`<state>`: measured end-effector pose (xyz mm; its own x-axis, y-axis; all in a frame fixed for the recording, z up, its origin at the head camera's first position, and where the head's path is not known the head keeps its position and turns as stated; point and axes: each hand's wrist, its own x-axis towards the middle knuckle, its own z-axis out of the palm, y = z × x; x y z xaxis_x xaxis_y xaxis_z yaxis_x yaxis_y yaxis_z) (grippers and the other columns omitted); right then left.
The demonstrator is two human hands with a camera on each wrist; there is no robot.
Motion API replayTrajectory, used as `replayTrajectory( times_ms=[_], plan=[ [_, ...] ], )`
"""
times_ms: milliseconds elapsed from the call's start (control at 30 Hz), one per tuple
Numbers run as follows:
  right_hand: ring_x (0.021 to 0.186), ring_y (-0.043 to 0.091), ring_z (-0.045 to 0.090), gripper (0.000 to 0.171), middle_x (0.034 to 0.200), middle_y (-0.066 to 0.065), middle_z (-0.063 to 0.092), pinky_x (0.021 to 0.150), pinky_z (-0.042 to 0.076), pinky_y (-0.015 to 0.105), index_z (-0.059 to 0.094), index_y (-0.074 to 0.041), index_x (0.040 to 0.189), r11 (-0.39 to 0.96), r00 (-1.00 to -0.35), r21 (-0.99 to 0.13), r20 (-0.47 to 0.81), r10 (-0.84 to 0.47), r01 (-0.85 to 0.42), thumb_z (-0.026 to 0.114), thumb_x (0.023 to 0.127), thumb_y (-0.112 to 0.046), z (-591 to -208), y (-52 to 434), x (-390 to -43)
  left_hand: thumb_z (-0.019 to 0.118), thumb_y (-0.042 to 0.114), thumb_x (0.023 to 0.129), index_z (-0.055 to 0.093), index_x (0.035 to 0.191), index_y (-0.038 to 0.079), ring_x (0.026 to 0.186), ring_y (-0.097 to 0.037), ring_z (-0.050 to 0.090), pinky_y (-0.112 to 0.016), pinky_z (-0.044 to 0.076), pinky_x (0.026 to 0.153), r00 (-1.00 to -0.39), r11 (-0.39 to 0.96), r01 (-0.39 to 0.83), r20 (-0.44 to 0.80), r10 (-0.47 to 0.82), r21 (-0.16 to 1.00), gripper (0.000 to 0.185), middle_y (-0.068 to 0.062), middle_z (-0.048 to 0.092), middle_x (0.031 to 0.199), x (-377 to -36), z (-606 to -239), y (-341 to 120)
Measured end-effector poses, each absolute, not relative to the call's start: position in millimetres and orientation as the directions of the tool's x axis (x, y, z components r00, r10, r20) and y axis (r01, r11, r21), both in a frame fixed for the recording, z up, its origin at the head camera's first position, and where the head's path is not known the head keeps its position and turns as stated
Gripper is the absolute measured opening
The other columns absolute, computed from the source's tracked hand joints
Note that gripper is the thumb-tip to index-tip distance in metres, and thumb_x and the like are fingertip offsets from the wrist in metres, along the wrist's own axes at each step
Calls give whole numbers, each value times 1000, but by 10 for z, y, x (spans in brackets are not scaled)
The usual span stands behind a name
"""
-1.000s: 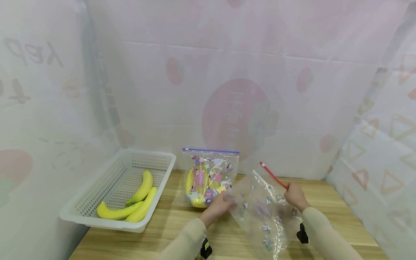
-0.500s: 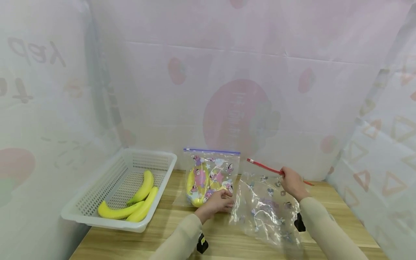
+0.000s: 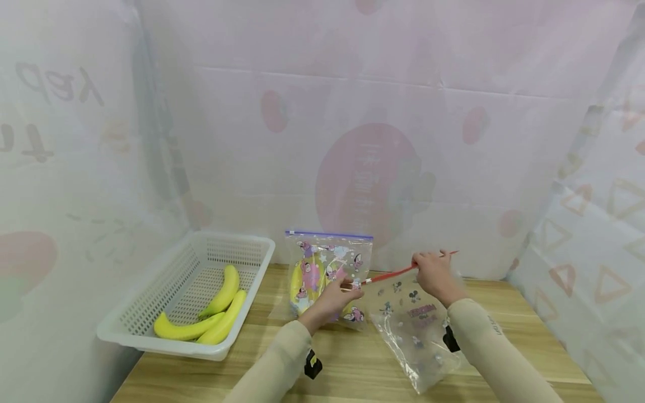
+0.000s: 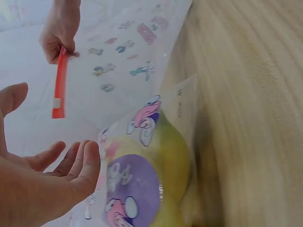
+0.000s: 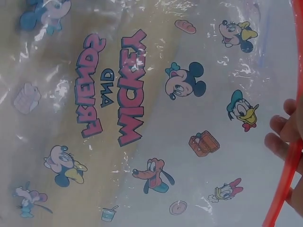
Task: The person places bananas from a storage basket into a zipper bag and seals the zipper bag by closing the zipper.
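My right hand (image 3: 437, 275) pinches the red zip strip (image 3: 395, 273) of a clear zip bag (image 3: 410, 330). Printed with cartoon characters, the bag hangs from the strip over the table. My left hand (image 3: 327, 302) has its thumb and fingers apart with nothing between them, near the strip's left end, where a white slider (image 4: 57, 103) sits. Behind the left hand stands a second zip bag (image 3: 342, 249) with a purple zip, shut along the top. Yellow fruit (image 4: 174, 161), banana-like in colour, is inside it, partly hidden by the print.
To the left, a white plastic basket (image 3: 166, 348) holds several bananas (image 3: 221, 327). The wooden table (image 3: 347, 369) ends at a pale printed curtain (image 3: 242, 157) behind, with more curtain on both sides.
The left hand has let go of the clear bag's edge and opened near the slider. The right hand has moved left and up, bringing the red strip's slider end towards the left hand.
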<state>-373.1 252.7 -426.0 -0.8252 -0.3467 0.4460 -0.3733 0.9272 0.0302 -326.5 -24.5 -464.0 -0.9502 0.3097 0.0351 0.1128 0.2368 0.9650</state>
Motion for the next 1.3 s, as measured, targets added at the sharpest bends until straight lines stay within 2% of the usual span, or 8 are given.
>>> replayTrajectory(
  times_ms=[233, 433, 567, 700, 900, 1067, 1167, 1300],
  plan=[
    [82, 28, 58, 21, 83, 3, 65, 94, 27, 68, 62, -15, 81, 876, -757, 164, 447, -476, -454, 58, 76, 5, -4237, 2258, -3706, 71, 32, 85, 43, 134, 0, 113, -31, 51, -46, 46, 90, -929, 326, 158, 28, 368, 932, 65, -16, 51, 127, -3264, -4573, -179],
    [87, 27, 60, 22, 85, 0, 66, 96, 27, 67, 63, -18, 81, 839, -725, 208, 428, -540, -502, 60, 76, 3, -4267, 2050, -3696, 71, 24, 83, 52, 119, 1, 79, -20, 58, -34, 51, 65, -916, 434, 217, 30, 400, 874, 47, -8, 60, 97, -3194, -4611, -76],
    [86, 26, 61, 21, 84, -1, 66, 95, 29, 65, 64, -17, 80, 818, -687, 207, 455, -567, -537, 60, 74, 2, -4306, 1938, -3678, 70, 19, 83, 57, 99, 5, 59, -14, 51, -27, 43, 50, -931, 531, 239, 37, 364, 813, 25, -2, 56, 74, -3151, -4697, -32],
    [85, 26, 61, 18, 84, 0, 66, 95, 30, 65, 65, -17, 77, 799, -643, 183, 504, -577, -573, 62, 75, 1, -4337, 1845, -3651, 66, 15, 86, 56, 81, 9, 52, -12, 44, -24, 37, 43, -939, 581, 252, 51, 340, 774, 13, 0, 50, 64, -3111, -4794, -23],
    [92, 28, 58, 15, 90, 3, 64, 96, 30, 64, 65, -14, 80, 807, -632, 91, 573, -522, -584, 63, 77, 0, -4363, 1765, -3615, 60, 7, 85, 59, 78, 7, 52, -11, 46, -24, 39, 44, -941, 551, 296, 139, 309, 780, 7, 0, 52, 64, -3083, -4912, -23],
    [92, 31, 55, 15, 94, 8, 60, 85, 39, 54, 65, -8, 87, 811, -643, -80, 657, -394, -579, 63, 76, 2, -4385, 1734, -3602, 60, 7, 86, 62, 86, 5, 58, -12, 49, -26, 42, 48, -952, 537, 280, 159, 261, 795, 3, 1, 55, 70, -3063, -4980, -32],
    [89, 31, 53, 17, 92, 10, 58, 79, 42, 47, 63, -5, 85, 781, -611, -150, 716, -337, -606, 62, 72, 7, -4409, 1716, -3612, 59, 7, 87, 63, 90, 5, 55, -12, 49, -26, 42, 46, -961, 530, 255, 149, 235, 809, 6, 1, 56, 70, -3047, -5010, -37],
    [88, 31, 53, 18, 89, 12, 58, 79, 44, 44, 62, -3, 83, 738, -598, -239, 755, -267, -631, 62, 71, 10, -4411, 1673, -3588, 58, 8, 89, 63, 93, 5, 54, -12, 50, -26, 43, 44, -967, 517, 229, 130, 221, 825, 7, 0, 56, 70, -3022, -5033, -48]
  ],
)
